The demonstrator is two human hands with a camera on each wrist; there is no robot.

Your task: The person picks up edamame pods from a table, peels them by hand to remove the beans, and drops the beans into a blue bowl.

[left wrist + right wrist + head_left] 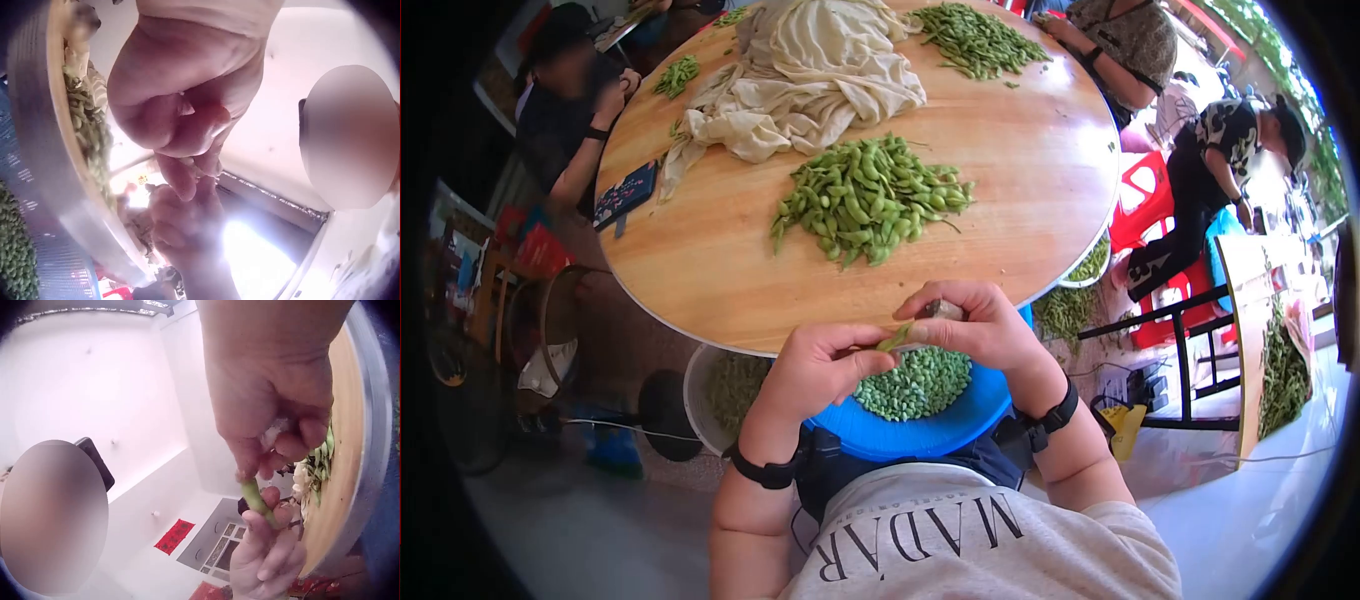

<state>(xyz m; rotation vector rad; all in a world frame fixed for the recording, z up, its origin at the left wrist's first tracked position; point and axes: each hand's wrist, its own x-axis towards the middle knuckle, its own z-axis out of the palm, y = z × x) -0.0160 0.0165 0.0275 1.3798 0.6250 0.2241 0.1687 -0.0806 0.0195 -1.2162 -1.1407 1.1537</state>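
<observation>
A round wooden desk (1040,200) is filling the upper middle of the head view, with one person (565,120) sitting beside it at upper left. Just below its near rim, the left hand (812,372) and right hand (992,328) are facing each other, fingers curled. The left hand is pinching one green pod (893,338); the right hand is gripping its other end between thumb and finger, and a greyish patch (944,310) I cannot identify is showing among its fingers. The pod is lying directly between the hands, its long axis slanting up and rightward from the left fingertips to the right thumb, so neither hand seems nearer; any pull or press would likely turn on that line. Underneath, a blue basin (900,443) is holding shelled beans (915,388). Farther up, a pile of pods (870,200) is resting mid-desk, a cream cloth (820,70) is spreading behind it, and a second pile (982,42) is sitting toward the upper right.
</observation>
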